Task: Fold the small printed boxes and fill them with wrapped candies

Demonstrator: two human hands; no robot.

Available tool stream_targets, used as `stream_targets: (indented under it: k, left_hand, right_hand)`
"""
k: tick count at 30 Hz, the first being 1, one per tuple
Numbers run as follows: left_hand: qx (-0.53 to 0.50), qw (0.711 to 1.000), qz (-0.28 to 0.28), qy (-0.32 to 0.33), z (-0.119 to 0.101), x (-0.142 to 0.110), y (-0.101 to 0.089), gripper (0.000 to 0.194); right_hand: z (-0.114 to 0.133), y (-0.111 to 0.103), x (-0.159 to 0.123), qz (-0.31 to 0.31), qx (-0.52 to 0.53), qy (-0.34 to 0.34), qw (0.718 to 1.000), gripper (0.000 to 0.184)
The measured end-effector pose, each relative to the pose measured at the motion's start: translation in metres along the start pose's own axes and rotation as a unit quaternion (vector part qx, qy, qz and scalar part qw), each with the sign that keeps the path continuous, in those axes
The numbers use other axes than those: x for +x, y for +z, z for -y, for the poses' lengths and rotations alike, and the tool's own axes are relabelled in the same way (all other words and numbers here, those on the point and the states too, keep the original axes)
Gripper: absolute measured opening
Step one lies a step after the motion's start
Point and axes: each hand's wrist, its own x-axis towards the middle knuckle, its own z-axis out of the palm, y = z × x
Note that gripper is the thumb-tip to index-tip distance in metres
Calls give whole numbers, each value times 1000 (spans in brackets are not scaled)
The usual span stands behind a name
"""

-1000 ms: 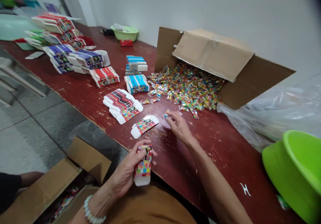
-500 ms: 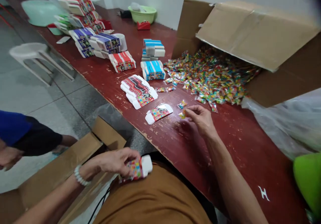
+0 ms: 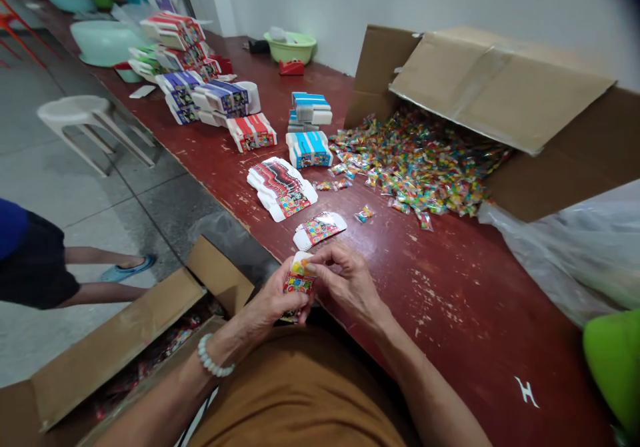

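Note:
My left hand (image 3: 273, 300) is closed round a small printed carton (image 3: 298, 280), held upright at the near edge of the dark red table (image 3: 450, 287). My right hand (image 3: 345, 277) pinches a small candy packet (image 3: 306, 265) at the carton's open top. A flat carton blank (image 3: 320, 229) lies just beyond my hands, and one loose packet (image 3: 365, 214) lies further out. A heap of wrapped candy packets (image 3: 420, 163) spills from a tipped cardboard box (image 3: 500, 100).
Stacks of flat carton blanks (image 3: 281, 187) (image 3: 309, 149) (image 3: 253, 131) (image 3: 180, 40) line the table to the left. An open cardboard box (image 3: 115, 347) stands on the floor by my left side. Another person's legs (image 3: 75, 273) are at far left. White stool (image 3: 75, 110), green basins (image 3: 291, 47) (image 3: 615, 367), clear plastic (image 3: 575, 253).
My right hand has come back from near the candy heap with a packet to the carton. My left hand has raised the carton from my lap to the table edge.

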Motion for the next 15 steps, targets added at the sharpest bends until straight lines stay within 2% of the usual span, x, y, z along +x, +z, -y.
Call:
stream_targets:
  k: [2,5,9,12,15]
  left_hand:
    - [2,1000,-1,6,1,0,-1,48]
    - [18,1000,-1,-1,0,0,-4,51]
    - [29,999,16,2,0,1,-7,44]
    - [-35,999,17,20,0,1,-7,38]
    - [-118,993,5,-4,1,2,-5,41]
  right_hand:
    - [1,-9,2,30,-37,-45,998,8]
    - [-1,-16,6,47,-69,-70,994,8]
    - [4,-13,4,71,-71,-83,991,9]
    - [10,-7,0,106,-33,-28,993,15]
    - [7,-4,-3,25,77,73,994,16]
